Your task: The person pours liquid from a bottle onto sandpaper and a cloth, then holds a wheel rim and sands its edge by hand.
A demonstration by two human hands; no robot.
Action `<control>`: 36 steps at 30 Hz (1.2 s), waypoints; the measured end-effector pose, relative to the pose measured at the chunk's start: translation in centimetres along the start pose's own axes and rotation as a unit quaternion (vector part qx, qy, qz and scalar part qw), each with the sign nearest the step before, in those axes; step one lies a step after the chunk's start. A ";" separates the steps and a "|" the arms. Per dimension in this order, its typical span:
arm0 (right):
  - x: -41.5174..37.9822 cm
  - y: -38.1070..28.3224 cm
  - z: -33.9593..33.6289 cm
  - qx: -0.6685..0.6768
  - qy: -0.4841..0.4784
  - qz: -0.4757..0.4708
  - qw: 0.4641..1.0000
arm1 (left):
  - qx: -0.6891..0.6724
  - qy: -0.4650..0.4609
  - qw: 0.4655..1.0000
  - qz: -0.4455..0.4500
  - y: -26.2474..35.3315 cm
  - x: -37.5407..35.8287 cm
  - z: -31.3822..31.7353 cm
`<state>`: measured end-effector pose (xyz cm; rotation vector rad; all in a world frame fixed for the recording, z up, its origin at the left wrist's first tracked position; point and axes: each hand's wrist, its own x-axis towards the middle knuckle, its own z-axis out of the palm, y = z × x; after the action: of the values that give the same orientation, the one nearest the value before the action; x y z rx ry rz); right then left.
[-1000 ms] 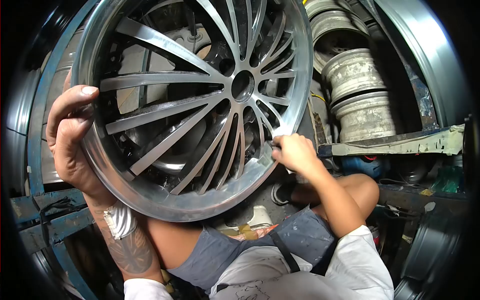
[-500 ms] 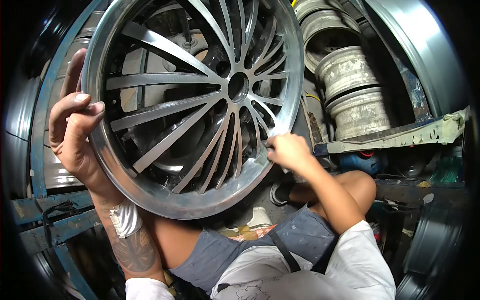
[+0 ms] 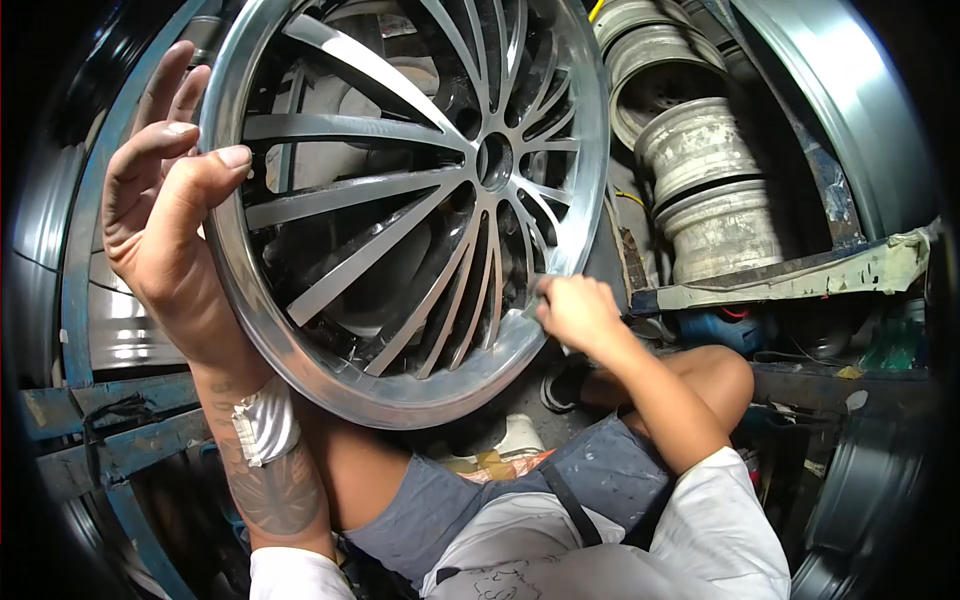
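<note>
Top of the alloy wheel (image 3: 400, 200) runs off the upper edge; rim arc there unseen. My left hand (image 3: 170, 220) covers the rim's left lip under palm and thumb. My right hand (image 3: 572, 312) closes over the lower right rim; whatever the grip pinches is hidden by the fingers, too small to tell. Behind the spokes, pale shapes in shadow, unreadable. Stacked old rims (image 3: 700, 170) at upper right are cut by the frame's top. Corners of the view go black. Floor beneath my legs mostly hidden.
</note>
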<state>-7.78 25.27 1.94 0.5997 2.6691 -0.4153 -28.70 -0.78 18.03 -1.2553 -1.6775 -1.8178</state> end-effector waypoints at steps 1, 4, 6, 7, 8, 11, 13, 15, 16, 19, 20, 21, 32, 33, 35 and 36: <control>-0.5 -0.2 0.3 -0.017 -0.005 -0.013 1.000 | -0.041 0.020 0.999 -0.027 0.2 0.3 0.3; 0.8 0.7 -0.9 0.001 0.004 -0.009 1.000 | 0.125 0.002 0.992 0.019 0.0 -0.1 0.0; 0.6 0.5 -0.5 0.006 0.028 -0.009 1.000 | 0.135 0.021 0.991 -0.002 0.2 0.2 0.3; 0.2 0.4 -0.2 -0.003 0.003 -0.018 1.000 | 0.140 0.030 0.990 -0.012 0.2 0.4 0.5; -0.2 0.1 -0.3 -0.010 -0.003 -0.020 1.000 | 0.035 0.076 0.995 -0.055 0.2 1.0 1.0; 1.3 1.3 -1.6 0.020 0.004 -0.015 1.000 | -0.088 0.108 0.981 -0.131 0.1 1.4 0.7; 1.0 0.8 -0.8 -0.015 0.003 -0.025 1.000 | -0.138 0.084 0.980 -0.112 -0.8 1.5 0.4; -0.6 -0.3 -0.5 -0.028 -0.044 -0.052 0.997 | -0.109 0.056 0.987 -0.100 -1.1 1.7 0.1; -0.5 0.1 -0.9 -0.005 -0.031 -0.060 0.998 | -0.048 0.048 0.991 -0.119 -0.9 1.6 -0.3; 1.1 1.1 -2.0 -0.008 -0.029 -0.025 0.999 | -0.045 0.063 0.987 -0.143 -0.2 1.1 -0.3; 0.4 0.3 -1.2 -0.031 -0.041 -0.047 0.998 | -0.014 0.039 0.991 -0.124 -0.6 1.1 -0.8; -0.5 -0.4 -0.4 -0.056 -0.052 -0.071 0.995 | -0.002 0.032 0.992 -0.119 -0.6 1.1 -1.1; 0.7 2.0 -1.3 0.008 -0.024 -0.030 0.999 | -0.044 0.047 0.982 -0.177 0.4 -0.3 -2.0; -0.3 1.3 -0.7 -0.009 -0.037 -0.036 0.999 | -0.039 0.049 0.984 -0.164 0.2 -0.5 -2.0; -2.1 -0.9 0.1 -0.050 -0.055 -0.058 0.996 | -0.024 0.063 0.989 -0.128 -0.4 -0.5 -2.2; -1.6 0.4 0.1 -0.002 -0.032 -0.065 0.997 | -0.030 0.078 0.988 -0.126 -0.3 -0.5 -2.0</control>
<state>-6.22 24.98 2.49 0.4063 2.6553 -0.4578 -29.42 -2.75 17.64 -0.9274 -1.7712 -2.0668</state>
